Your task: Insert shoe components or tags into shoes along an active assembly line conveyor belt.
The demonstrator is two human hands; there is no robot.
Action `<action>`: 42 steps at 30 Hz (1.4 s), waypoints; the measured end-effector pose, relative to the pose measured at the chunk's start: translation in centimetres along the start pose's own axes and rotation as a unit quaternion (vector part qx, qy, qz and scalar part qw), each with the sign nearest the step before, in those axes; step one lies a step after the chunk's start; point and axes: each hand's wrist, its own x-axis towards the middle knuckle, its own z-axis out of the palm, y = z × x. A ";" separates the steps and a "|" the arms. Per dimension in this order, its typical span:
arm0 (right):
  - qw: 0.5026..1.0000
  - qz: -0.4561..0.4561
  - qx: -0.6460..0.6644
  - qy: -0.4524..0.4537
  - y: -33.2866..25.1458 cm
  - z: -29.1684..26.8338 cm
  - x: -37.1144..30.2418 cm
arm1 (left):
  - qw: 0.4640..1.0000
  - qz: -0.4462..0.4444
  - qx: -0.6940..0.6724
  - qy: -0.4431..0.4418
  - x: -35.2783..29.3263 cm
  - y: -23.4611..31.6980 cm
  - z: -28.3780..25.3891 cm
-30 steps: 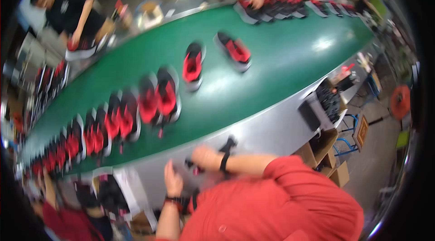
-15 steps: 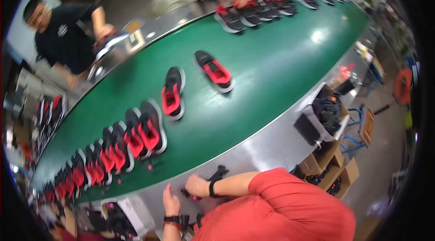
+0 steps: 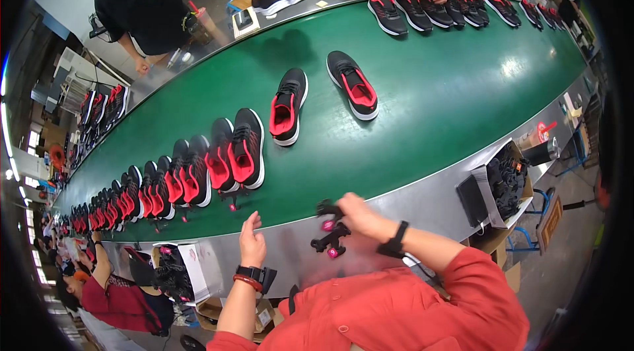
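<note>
My right hand (image 3: 360, 215) is over the metal ledge by the belt's near edge. Its bent fingers hold one end of a small black piece (image 3: 327, 210) with a pink round mark; its exact kind is unclear. Just below, a similar black piece (image 3: 330, 241) rests on the ledge. My left hand (image 3: 251, 240) is raised near the belt edge, fingers stretched upward and nothing in it. Beyond my hands, a black sneaker with red lining (image 3: 288, 106) and another sneaker (image 3: 352, 85) stand apart on the green belt (image 3: 409, 106).
A long row of sneakers (image 3: 246, 149) runs down the belt's left, with small black pieces beside it. Boxes of black pieces stand on the ledge at right (image 3: 507, 182) and left (image 3: 191, 272). Across the belt, a person (image 3: 155, 4) handles a sneaker; other people's hands touch shoes further right.
My right hand has moved right, away from my left hand, and sits closer to the belt. The whole view has shifted. The person across has moved a sneaker to the right.
</note>
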 end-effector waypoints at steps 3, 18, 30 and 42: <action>0.993 0.061 -0.105 -0.005 2.6 -5.4 -4.7 | 0.998 0.053 0.027 -0.028 2.9 1.7 2.1; 0.967 0.118 -0.203 -0.103 5.7 -9.2 -10.8 | 0.938 0.210 0.271 -0.059 19.3 6.1 7.8; 0.917 0.368 0.154 -0.018 3.1 -12.4 -3.6 | 0.875 0.365 0.290 -0.130 28.8 -0.1 5.8; 0.864 0.395 0.312 -0.005 0.1 -0.5 11.7 | 0.927 0.320 0.143 -0.136 19.9 2.3 10.6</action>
